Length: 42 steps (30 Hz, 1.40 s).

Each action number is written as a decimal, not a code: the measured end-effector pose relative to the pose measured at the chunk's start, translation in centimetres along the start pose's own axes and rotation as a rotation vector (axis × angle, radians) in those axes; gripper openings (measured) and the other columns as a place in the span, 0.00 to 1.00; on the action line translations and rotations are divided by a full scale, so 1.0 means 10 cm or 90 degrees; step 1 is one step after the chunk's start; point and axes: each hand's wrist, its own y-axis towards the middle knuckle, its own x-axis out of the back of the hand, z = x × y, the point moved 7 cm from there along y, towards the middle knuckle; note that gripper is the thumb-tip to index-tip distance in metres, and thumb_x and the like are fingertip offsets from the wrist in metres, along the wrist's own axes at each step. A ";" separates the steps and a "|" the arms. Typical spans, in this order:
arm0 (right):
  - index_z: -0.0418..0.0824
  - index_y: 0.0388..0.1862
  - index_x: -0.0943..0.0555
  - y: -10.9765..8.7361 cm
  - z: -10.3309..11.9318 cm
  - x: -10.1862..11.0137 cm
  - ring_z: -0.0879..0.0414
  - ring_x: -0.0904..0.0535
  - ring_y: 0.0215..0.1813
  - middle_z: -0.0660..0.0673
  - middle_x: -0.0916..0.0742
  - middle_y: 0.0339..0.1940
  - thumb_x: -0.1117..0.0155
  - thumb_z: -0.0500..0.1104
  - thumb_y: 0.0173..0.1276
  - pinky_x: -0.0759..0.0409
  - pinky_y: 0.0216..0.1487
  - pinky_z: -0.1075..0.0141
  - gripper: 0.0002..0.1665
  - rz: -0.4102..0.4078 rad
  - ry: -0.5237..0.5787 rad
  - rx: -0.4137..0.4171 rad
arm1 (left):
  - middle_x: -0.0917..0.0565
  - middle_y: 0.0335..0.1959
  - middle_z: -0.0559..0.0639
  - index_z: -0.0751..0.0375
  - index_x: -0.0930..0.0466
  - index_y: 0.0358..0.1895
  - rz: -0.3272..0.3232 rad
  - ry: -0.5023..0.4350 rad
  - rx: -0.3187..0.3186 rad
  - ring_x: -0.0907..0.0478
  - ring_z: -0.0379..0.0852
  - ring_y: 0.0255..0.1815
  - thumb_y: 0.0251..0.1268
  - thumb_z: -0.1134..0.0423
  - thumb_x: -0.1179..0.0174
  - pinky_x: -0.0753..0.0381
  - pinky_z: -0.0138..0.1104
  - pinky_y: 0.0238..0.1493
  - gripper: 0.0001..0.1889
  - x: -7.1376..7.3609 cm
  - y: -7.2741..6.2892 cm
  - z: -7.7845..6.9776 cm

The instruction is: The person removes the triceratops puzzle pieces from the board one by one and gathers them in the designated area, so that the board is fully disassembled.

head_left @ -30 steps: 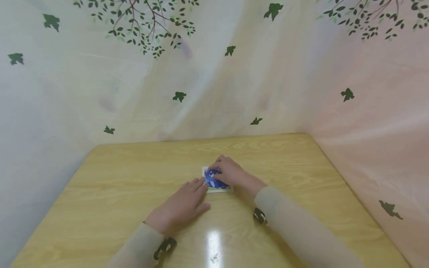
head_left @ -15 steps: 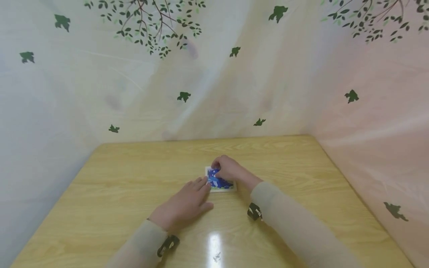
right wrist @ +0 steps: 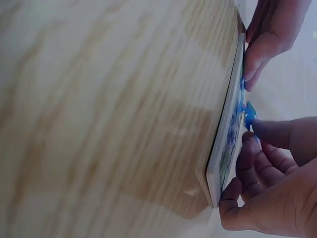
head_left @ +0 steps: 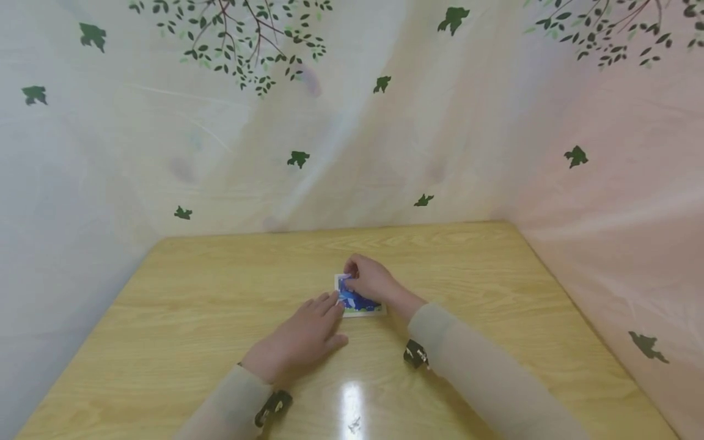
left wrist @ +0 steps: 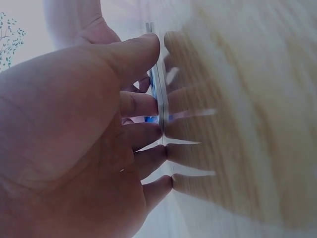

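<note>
A small flat board [head_left: 360, 304] with a white border and a blue picture, which looks like a puzzle, lies on the table. My left hand [head_left: 299, 336] lies palm down with fairly straight fingers; its fingertips [left wrist: 143, 105] touch the board's left edge, and the outer ones touch the table. Over the board's upper part, my right hand [head_left: 374, 282] bends its fingers. In the right wrist view, its thumb and index finger pinch a small thin blue piece [right wrist: 249, 114], tilted up from the board's surface. Its little finger [right wrist: 230, 193] sits at the board's near corner.
The wooden table [head_left: 192, 305] spreads out around the board on all sides. A pale cloth [head_left: 341, 122] with printed leaves and birds hangs behind the table and along its sides. Dark wrist devices [head_left: 273, 407] sit at both cuffs.
My right hand has shifted a little left across the board's upper part, its fingers now nearer the upper left corner. My left hand keeps its place at the board's left edge.
</note>
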 end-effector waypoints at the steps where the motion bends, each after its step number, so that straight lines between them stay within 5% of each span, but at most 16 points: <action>1: 0.40 0.55 0.17 -0.01 -0.01 0.00 0.50 0.17 0.52 0.45 0.13 0.48 0.30 0.40 0.82 0.13 0.61 0.53 0.09 -0.008 0.011 -0.001 | 0.45 0.89 0.66 0.68 0.39 0.86 -0.001 0.002 -0.002 0.49 0.67 0.90 0.89 0.43 0.47 0.50 0.60 0.88 0.39 0.00 0.00 0.00; 10: 0.40 0.55 0.14 -0.02 -0.19 0.00 0.51 0.16 0.52 0.46 0.11 0.47 0.29 0.40 0.80 0.13 0.62 0.52 0.09 -0.038 0.108 -0.004 | 0.42 0.88 0.68 0.70 0.36 0.85 -0.016 -0.001 -0.019 0.44 0.68 0.88 0.88 0.45 0.45 0.45 0.61 0.87 0.38 -0.05 -0.04 -0.03; 25: 0.46 0.59 0.11 -0.24 -0.46 0.36 0.50 0.17 0.59 0.47 0.11 0.54 0.32 0.41 0.83 0.16 0.68 0.50 0.10 -0.060 0.207 -0.037 | 0.43 0.89 0.67 0.69 0.38 0.86 -0.016 0.003 -0.002 0.45 0.68 0.89 0.89 0.45 0.45 0.46 0.60 0.88 0.37 0.00 -0.06 -0.01; 42: 0.37 0.55 0.15 -0.27 -0.94 0.72 0.48 0.16 0.53 0.42 0.10 0.50 0.30 0.41 0.82 0.20 0.53 0.60 0.10 -0.063 0.171 -0.039 | 0.45 0.90 0.64 0.67 0.40 0.87 -0.015 0.003 0.004 0.49 0.65 0.90 0.90 0.45 0.48 0.50 0.58 0.89 0.37 0.03 -0.08 -0.03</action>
